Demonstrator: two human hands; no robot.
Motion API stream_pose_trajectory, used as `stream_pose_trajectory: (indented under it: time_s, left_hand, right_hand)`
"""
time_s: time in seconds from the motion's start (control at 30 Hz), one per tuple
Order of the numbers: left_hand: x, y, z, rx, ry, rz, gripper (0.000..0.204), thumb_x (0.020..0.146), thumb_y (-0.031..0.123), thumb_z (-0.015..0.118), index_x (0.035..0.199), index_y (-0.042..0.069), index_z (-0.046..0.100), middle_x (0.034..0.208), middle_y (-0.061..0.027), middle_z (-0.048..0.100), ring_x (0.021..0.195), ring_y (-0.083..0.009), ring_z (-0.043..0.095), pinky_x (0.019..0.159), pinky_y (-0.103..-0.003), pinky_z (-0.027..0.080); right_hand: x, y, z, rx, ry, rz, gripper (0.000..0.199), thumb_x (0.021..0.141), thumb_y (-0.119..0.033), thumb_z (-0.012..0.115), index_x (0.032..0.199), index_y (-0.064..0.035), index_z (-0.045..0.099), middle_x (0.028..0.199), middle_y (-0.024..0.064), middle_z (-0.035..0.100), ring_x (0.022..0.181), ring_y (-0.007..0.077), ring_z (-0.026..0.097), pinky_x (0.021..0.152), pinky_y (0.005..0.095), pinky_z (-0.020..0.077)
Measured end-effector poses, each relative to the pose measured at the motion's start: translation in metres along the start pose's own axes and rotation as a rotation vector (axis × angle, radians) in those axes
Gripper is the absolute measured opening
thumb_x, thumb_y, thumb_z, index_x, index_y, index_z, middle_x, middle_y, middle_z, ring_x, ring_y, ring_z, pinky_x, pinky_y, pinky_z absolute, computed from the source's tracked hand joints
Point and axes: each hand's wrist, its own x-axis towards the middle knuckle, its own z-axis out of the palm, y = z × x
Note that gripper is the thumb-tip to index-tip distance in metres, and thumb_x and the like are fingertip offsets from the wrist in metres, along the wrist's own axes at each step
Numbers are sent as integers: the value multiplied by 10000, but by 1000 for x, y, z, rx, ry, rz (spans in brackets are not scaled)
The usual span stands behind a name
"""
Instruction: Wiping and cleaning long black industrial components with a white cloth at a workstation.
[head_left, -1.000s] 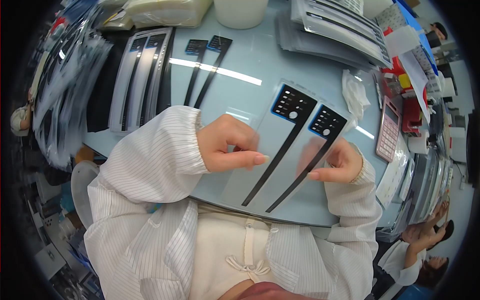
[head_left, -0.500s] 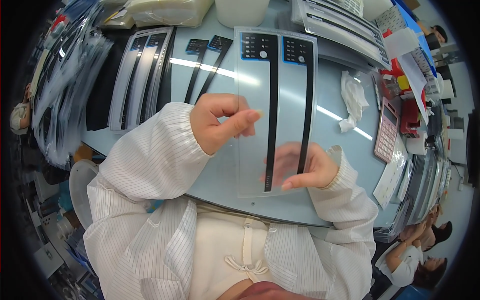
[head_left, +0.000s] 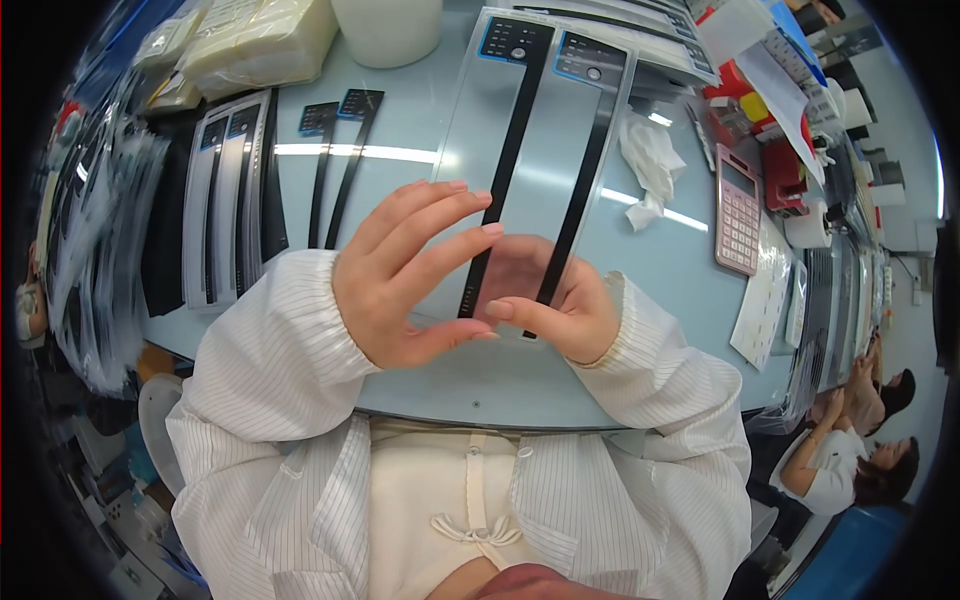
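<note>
A clear plastic sheet [head_left: 537, 150] with two long black overlay strips, each topped by a blue-edged panel, leans away over the table. My right hand [head_left: 585, 318] grips its near end, thumb in front and fingers showing through from behind. My left hand [head_left: 395, 275] is open beside the sheet's lower left edge, fingers spread and thumb apart. Its fingertips overlap the left strip in view; whether they touch is unclear. Farther left, two loose black strips [head_left: 352, 150] lie on the table.
A stack of similar clear sheets [head_left: 222, 200] lies at left, beside a heap of plastic film [head_left: 110, 240]. Wrapped packs [head_left: 255, 45] and a white tub [head_left: 388, 30] stand at the back. Crumpled tissue [head_left: 650, 170] and a pink calculator [head_left: 738, 215] are at right; two people sit beyond.
My left hand has gone from curled fingers to spread ones and sits lower beside the sheet. The sheet tilts farther away in my right hand. The whole view has shifted somewhat.
</note>
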Motion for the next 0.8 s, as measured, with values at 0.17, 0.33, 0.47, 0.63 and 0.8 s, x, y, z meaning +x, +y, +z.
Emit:
stream_pose_trajectory:
  time_s: [0.17,0.33,0.47,0.63,0.8]
  left_hand:
    - [-1,1,5,-62,-59,-8,797,643,258,839,1278,-73,489,1346,-268,468,1246,-421,470,1021,-465,413]
    - [-1,-1,5,-81,-62,30,781,646,176,823,1278,-113,467,1348,-304,453,1253,-431,470,1011,-460,432]
    - [-3,-4,8,29,84,136,578,648,69,762,1157,-116,562,1242,-308,541,1125,-425,578,921,-430,513]
    - [-5,0,-6,244,139,183,298,656,21,723,926,-83,653,899,-188,664,749,-296,667,677,-347,564]
    - [-6,7,-26,447,147,256,139,693,10,699,816,-49,672,677,-85,637,532,-184,599,509,-275,488]
  right_hand:
    - [-1,3,4,-38,4,-112,447,895,23,572,1315,32,419,1099,115,630,1003,182,627,875,324,500]
    - [-4,3,7,-182,8,-151,438,915,14,542,1326,43,393,1097,143,629,1011,208,630,880,337,504]
    - [-6,2,12,-266,56,-195,436,926,12,515,1337,45,375,1091,175,633,991,238,645,848,334,520]
    - [-10,-1,20,-429,262,-198,439,900,38,499,1326,48,392,1062,190,645,929,236,665,771,311,541]
    - [-16,-10,18,-369,438,-122,421,863,54,489,1277,81,417,1039,205,645,764,207,679,641,268,551]
